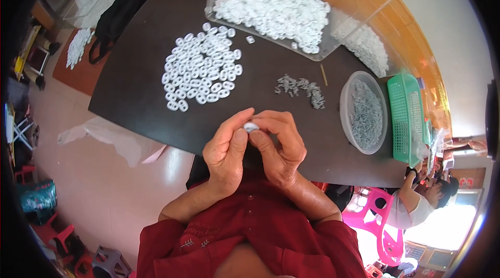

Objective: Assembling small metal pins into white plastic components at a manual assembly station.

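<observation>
A small white oval plastic piece (pixel 250 127) is pinched between my two hands at the table's near edge. My left hand (pixel 227 148) is closed on its left side, thumb and forefinger together. On the other side my right hand (pixel 281 148) grips it with the thumb below and the fingers bent over the top. The fingers hide part of the piece. Beyond my hands, to the left, lies a spread of white oval pieces with two holes (pixel 203 64). A loose heap of small grey screw-like parts (pixel 301 88) lies on the table to the right.
A clear bin (pixel 328 49) full of white pieces stands at the back. To the right are a round clear tub (pixel 345 116) of grey parts and a green basket (pixel 398 122). A plastic bag (pixel 117 140) hangs by the left edge. Another person (pixel 416 202) sits beyond a pink chair (pixel 388 226).
</observation>
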The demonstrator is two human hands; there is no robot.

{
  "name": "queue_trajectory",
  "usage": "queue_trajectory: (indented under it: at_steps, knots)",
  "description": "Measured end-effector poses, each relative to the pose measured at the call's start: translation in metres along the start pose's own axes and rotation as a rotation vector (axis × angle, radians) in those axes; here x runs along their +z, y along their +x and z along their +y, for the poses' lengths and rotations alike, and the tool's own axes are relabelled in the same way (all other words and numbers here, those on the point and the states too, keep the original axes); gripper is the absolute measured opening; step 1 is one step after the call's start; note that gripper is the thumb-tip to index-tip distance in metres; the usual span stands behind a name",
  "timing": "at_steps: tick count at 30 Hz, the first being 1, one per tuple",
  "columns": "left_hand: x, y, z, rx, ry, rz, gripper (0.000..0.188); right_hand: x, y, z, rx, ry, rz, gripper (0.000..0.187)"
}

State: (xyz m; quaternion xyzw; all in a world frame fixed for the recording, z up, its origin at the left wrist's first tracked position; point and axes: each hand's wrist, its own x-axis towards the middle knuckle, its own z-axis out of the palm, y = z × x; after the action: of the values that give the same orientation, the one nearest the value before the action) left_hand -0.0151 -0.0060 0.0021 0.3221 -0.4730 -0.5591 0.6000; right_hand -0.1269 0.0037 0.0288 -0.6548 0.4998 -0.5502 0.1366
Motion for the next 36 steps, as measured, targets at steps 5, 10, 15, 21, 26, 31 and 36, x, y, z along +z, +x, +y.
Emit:
queue_trajectory:
  at_steps: [5,10,15,21,26,31,36]
  knots:
    - [0.003,0.001,0.001,-0.056,-0.121,-0.196,0.042,-0.025,-0.001,0.002,0.239,0.203,0.041,0.015]
    - [0.0,0.003,-0.002,-0.147,-0.012,-0.146,0.037,-0.099,0.046,0.023,0.308,-0.211,0.241,0.015]
    - [-0.006,0.003,-0.009,-0.2,0.001,-0.176,0.031,-0.209,0.141,0.084,0.178,-0.548,0.45,0.02]
    - [-0.005,0.002,-0.011,-0.191,0.016,-0.202,0.029,-0.285,0.218,0.149,0.161,-1.028,0.46,0.023]
    - [-0.005,0.002,-0.011,-0.214,0.05,-0.213,0.029,-0.25,0.201,0.148,0.102,-1.014,0.417,0.023]
    - [-0.007,0.005,-0.009,-0.254,0.11,-0.237,0.03,-0.167,0.119,0.1,0.113,-0.507,0.06,0.013]
    - [-0.009,0.009,-0.01,-0.264,0.122,-0.255,0.026,-0.095,0.07,0.079,-0.066,-0.361,-0.324,0.012]
